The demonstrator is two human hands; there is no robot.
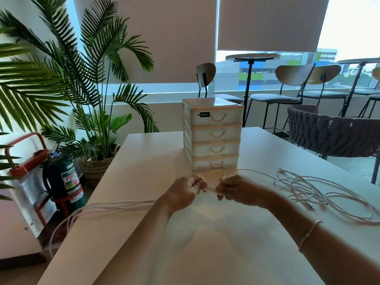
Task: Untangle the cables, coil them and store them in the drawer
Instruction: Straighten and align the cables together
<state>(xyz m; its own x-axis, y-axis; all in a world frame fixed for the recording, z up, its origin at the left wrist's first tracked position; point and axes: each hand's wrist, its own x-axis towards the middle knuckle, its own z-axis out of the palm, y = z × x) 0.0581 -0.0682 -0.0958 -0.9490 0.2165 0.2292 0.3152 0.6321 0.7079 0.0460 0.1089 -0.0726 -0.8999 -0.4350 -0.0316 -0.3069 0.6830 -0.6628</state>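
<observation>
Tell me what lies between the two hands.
In the head view, a short stretch of white cable spans the gap between the left hand and the right hand; both pinch it.

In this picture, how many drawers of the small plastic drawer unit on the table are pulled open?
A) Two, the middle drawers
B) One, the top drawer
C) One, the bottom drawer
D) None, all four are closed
D: all four fronts of the drawer unit sit flush in its frame, while the left hand and the right hand hold a white cable in front of it.
</observation>
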